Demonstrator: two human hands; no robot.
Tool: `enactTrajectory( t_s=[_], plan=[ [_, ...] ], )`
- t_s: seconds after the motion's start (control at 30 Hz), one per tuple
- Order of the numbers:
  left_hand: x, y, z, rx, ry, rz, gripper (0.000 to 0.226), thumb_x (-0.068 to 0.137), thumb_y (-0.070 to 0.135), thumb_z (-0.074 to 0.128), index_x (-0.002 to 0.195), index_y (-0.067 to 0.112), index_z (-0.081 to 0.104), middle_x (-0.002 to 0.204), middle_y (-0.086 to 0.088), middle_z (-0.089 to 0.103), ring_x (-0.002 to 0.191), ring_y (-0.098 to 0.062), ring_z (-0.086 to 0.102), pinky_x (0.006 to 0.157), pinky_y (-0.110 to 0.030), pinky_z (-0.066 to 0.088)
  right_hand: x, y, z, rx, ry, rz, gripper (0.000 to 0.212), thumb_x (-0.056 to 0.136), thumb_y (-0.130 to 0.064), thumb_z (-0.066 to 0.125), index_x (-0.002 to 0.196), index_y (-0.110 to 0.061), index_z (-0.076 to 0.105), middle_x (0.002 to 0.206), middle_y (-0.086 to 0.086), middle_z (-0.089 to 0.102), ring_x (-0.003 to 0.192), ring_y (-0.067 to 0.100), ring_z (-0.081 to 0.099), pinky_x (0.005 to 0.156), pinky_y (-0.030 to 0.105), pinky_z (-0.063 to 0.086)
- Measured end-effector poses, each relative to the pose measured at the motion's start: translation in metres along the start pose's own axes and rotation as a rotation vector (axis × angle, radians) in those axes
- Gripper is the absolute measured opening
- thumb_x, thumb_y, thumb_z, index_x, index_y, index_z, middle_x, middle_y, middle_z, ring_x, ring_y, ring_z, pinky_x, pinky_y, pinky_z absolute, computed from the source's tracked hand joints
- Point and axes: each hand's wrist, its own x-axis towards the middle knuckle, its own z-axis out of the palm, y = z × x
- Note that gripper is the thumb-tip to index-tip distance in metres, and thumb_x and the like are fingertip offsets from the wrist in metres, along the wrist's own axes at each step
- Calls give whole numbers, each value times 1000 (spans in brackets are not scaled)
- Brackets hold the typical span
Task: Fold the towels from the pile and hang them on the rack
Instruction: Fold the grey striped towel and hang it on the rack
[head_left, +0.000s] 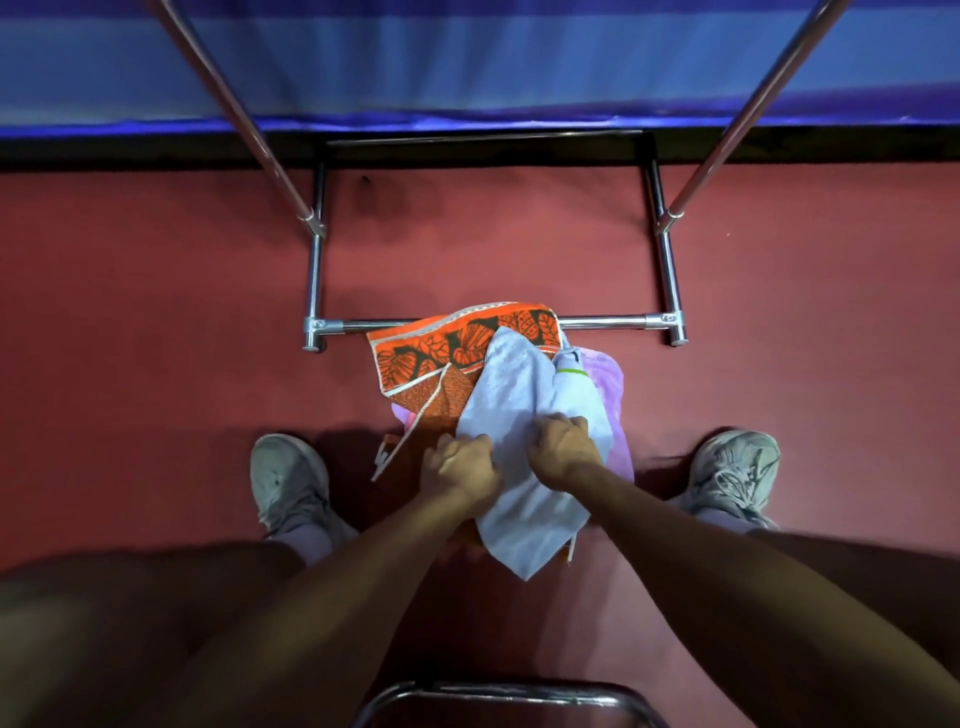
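A pile of towels lies on the red floor between my feet, in front of the metal rack (613, 323). On top is a pale blue towel (519, 384). My left hand (460, 467) grips its left part and my right hand (563, 444) grips its right part, both with curled fingers. Under it lie an orange leaf-patterned towel (441, 348) and a pink towel (613, 395). The orange towel drapes over the rack's front base bar. The rack's two uprights rise toward the top corners.
My two grey shoes (288, 480) (735, 470) stand on either side of the pile. A blue cloth (467, 62) hangs along the far wall. A metal chair frame (498, 693) curves at the bottom edge, under my arms.
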Motion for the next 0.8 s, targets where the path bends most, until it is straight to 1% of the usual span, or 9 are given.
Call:
enactTrajectory(
  t_s=[0.13, 0.17, 0.27, 0.37, 0.43, 0.53, 0.6, 0.7, 0.8],
  plan=[
    [-15, -4, -26, -79, -6, -3, 39, 95, 37, 48, 131, 22, 57, 132, -9, 62, 125, -31, 55, 104, -42, 46, -22, -11, -27, 51, 57, -128, 27, 99, -22, 46, 76, -17, 59, 111, 17, 68, 106, 39, 60, 97, 41, 43],
    [-17, -5, -36, -113, -14, 3, 39, 96, 36, 48, 132, 22, 56, 131, -8, 64, 124, -31, 57, 103, -41, 46, -28, -14, -37, 92, 78, -149, 25, 97, -20, 50, 77, -17, 63, 110, 17, 69, 103, 40, 61, 96, 42, 45],
    [-28, -5, -68, -240, 12, 40, 29, 98, 29, 50, 123, 21, 62, 127, -7, 67, 118, -28, 61, 99, -36, 47, -53, -16, -63, 145, 108, -240, 30, 91, -25, 53, 106, -9, 74, 113, 16, 69, 105, 34, 62, 94, 37, 48],
    [-51, 3, -97, -562, 15, 24, 21, 101, 25, 49, 106, 16, 68, 107, -12, 71, 95, -28, 68, 75, -34, 53, -85, -22, -90, 76, 100, -387, 28, 91, -17, 53, 105, -2, 72, 114, 17, 67, 111, 33, 60, 95, 39, 46],
    [-72, 11, -113, -778, -76, -66, 27, 104, 38, 47, 111, 19, 64, 101, -8, 70, 78, -19, 66, 62, -27, 46, -107, -30, -104, 79, 116, -491, 31, 89, -17, 51, 104, -2, 72, 111, 17, 69, 108, 33, 61, 97, 43, 45],
    [-92, 19, -123, -931, -108, -191, 50, 98, 60, 47, 113, 16, 66, 100, -5, 69, 76, -16, 62, 62, -26, 43, -139, -44, -118, 69, 182, -666, 35, 86, -26, 46, 99, -8, 72, 102, 10, 70, 102, 28, 62, 93, 43, 47],
    [-97, 22, -129, -954, -93, -223, 50, 93, 65, 50, 106, 20, 65, 96, -2, 67, 77, -15, 58, 62, -27, 42, -159, -54, -124, 5, 217, -760, 34, 88, -25, 49, 110, -12, 72, 115, 6, 69, 110, 26, 60, 100, 42, 44],
    [-100, 21, -141, -984, -95, -209, 23, 91, 43, 63, 81, 22, 61, 80, 2, 61, 59, -10, 51, 57, -23, 40, -180, -64, -125, -58, 263, -853, 34, 86, -19, 58, 117, -12, 72, 124, 6, 68, 117, 28, 58, 104, 43, 42],
    [-93, 13, -149, -920, 123, -86, 19, 72, 32, 69, 63, 16, 66, 69, -7, 64, 62, -21, 60, 60, -34, 47, -184, -67, -120, -25, 255, -893, 29, 79, -15, 59, 103, -14, 75, 108, 6, 73, 105, 26, 63, 95, 37, 46]
  ],
)
